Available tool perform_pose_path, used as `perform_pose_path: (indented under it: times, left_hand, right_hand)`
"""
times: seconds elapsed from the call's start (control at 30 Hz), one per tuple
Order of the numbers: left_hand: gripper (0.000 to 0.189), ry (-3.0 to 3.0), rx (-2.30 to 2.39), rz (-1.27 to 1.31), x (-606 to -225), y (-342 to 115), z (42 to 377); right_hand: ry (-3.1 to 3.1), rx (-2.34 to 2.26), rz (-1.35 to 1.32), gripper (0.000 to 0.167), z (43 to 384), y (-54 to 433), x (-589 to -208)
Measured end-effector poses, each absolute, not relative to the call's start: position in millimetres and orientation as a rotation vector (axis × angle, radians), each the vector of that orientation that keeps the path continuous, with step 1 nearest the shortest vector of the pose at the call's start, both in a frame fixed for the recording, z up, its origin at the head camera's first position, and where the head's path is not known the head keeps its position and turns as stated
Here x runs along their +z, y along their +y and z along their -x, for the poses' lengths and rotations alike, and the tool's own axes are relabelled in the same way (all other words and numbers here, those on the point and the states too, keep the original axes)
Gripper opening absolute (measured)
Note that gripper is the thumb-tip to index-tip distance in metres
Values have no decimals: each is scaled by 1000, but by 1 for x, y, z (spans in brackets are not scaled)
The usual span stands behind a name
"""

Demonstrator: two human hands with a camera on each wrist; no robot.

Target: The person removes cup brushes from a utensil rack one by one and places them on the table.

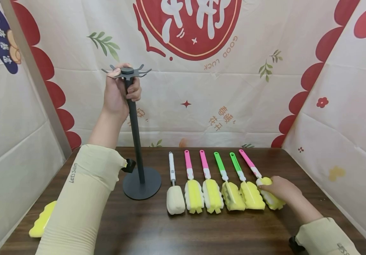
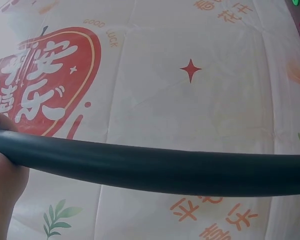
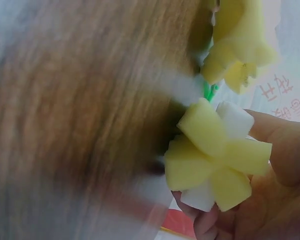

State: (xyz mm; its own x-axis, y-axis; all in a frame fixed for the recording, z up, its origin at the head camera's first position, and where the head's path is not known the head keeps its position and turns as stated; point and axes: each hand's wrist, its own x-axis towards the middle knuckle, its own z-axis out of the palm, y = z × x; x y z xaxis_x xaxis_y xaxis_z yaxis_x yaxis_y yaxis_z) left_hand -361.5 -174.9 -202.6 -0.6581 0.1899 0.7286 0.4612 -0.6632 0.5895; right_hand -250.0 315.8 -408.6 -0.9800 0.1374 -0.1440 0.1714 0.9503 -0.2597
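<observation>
My left hand (image 1: 119,92) grips the dark grey stand (image 1: 135,124) just under its top ring of curved hooks (image 1: 138,72). The stand is upright, leaning slightly, with its round base (image 1: 142,187) on the table; in the left wrist view its pole (image 2: 165,167) crosses the frame. At the right end of a row, my right hand (image 1: 282,187) holds a pink-handled sponge brush (image 1: 270,202) by its yellow and white head. Seen end-on in the right wrist view, that sponge head (image 3: 217,157) has fingers curled around it. Its pink handle (image 1: 250,163) points away toward the back.
Left of the held brush lie two green-handled brushes (image 1: 251,196), two pink-handled brushes (image 1: 195,194) and a white-handled brush with a cream sponge (image 1: 175,200). A yellow sponge piece (image 1: 42,219) lies near the left edge, partly behind my sleeve. A printed cloth (image 1: 256,106) hangs behind the table (image 1: 170,237).
</observation>
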Motion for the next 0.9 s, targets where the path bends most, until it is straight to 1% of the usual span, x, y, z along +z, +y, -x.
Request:
perform_pose_path:
  times: [0.07, 0.23, 0.5, 0.9]
  left_hand:
    - [27, -1206, -2433, 1201, -202, -175, 361]
    - [26, -1207, -2480, 1175, -200, -176, 360]
    - [37, -1211, -2592, 1079, -198, -179, 357]
    - [41, -1240, -2598, 953, -197, -180, 351]
  right_hand:
    - [2982, -413, -235, 71, 250, 316, -406]
    - [2979, -413, -249, 74, 250, 316, -403]
    - [2971, -457, -276, 84, 249, 315, -405]
    - [2986, -449, -307, 85, 249, 314, -408]
